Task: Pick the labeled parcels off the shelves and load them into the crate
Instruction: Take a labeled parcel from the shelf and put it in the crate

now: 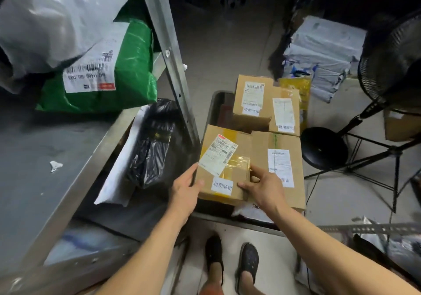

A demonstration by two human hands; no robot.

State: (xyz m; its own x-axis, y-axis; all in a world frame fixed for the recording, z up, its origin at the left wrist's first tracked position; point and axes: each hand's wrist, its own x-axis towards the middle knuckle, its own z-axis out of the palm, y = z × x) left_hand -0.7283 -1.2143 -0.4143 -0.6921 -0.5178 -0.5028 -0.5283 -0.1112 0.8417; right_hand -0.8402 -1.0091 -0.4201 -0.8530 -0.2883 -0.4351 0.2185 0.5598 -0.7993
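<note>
1. Head view: I hold a small brown cardboard box with a white shipping label and yellow tape (224, 169) between both hands, at the near left corner of the dark plastic crate (214, 105) on the floor.
2. My left hand (185, 188) lies along the box's left side, thumb on its top near the front edge, fingers mostly straight against the cardboard.
3. My right hand (262, 186) grips the box's right front corner, thumb across the front of the top and fingers curled round its right side.
4. Just right of that box, touching it, a larger brown cardboard box with a white label (279, 158) lies in the crate; two more labelled brown cardboard boxes (252, 99) sit at the crate's far end.
5. Left of the crate stands a grey metal shelf rack (75, 181); on its upper level lie a green plastic mailer with a white label (102, 76) and, above it, a grey plastic mailer (57, 14).
6. On the lower level, nearer the crate, a black plastic bag (152, 144) rests on a white mailer (118, 169).
7. Right of the crate are a round black stool (324, 149) and a black standing fan (391, 55).
8. My feet in dark slippers (232, 262) stand on the near side of the crate.
</note>
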